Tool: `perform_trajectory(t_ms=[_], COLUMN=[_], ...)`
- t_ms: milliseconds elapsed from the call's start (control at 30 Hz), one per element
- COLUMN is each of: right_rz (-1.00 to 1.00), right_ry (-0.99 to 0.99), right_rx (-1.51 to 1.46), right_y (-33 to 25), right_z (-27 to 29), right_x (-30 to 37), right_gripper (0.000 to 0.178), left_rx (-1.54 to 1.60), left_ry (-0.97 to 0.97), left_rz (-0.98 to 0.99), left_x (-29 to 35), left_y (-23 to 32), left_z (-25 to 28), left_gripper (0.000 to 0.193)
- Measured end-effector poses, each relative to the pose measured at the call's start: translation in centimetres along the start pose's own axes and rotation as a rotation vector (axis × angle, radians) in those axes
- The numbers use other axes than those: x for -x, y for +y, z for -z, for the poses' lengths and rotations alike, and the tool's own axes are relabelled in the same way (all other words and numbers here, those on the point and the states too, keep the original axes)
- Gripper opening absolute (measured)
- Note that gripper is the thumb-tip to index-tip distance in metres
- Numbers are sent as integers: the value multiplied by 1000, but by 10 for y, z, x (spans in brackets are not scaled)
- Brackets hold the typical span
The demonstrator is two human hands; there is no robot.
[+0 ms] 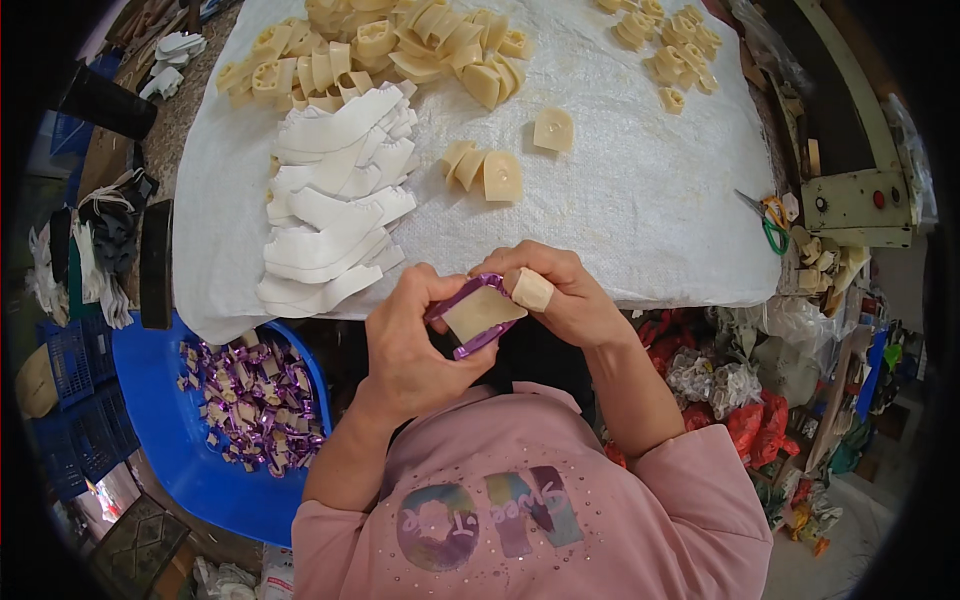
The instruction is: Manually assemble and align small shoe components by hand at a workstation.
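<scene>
Just off the near edge of the table, both hands hold a shoe heel (485, 315), a beige block with shiny purple wrap around its sides. My left hand (410, 345) grips it from the left, fingers and thumb along its sides. My right hand (575, 305) presses the purple edge at its upper right; a beige tape wrap covers one digit. On the white sheet ahead lie several bare beige heels (503, 177) and one more heel (553, 130) apart from them. Curved white pieces (335, 220) overlap in a long stack to the left.
A large pile of beige heels (375, 40) covers the far left, smaller pieces (685, 50) the far right. Scissors (772, 222) lie at the right edge. Below left, a blue tub (190, 470) holds many purple-wrapped heels (262, 405). Red bags (765, 430) sit below right.
</scene>
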State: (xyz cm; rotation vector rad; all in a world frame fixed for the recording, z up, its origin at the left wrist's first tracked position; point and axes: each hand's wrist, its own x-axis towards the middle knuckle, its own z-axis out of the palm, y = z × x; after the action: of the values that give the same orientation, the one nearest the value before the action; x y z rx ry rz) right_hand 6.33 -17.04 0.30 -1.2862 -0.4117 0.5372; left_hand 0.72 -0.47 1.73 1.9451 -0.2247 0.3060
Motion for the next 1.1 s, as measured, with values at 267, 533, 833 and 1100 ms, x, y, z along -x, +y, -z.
perform_trajectory(t_ms=[267, 533, 833, 1100], right_rz=[59, -33, 95, 162], right_ry=[243, 202, 355, -128], right_rx=[253, -399, 483, 112], right_y=[7, 18, 9, 7], right_z=[-21, -32, -37, -11], right_x=[2, 7, 0, -8], right_gripper=[29, 30, 25, 46], left_rx=[-119, -164, -255, 762], left_ry=[221, 287, 361, 92], left_rz=[-49, -36, -131, 353], left_x=[2, 5, 4, 10], left_y=[-1, 0, -12, -7], left_z=[-25, -24, -25, 1], left_gripper=[45, 47, 41, 29])
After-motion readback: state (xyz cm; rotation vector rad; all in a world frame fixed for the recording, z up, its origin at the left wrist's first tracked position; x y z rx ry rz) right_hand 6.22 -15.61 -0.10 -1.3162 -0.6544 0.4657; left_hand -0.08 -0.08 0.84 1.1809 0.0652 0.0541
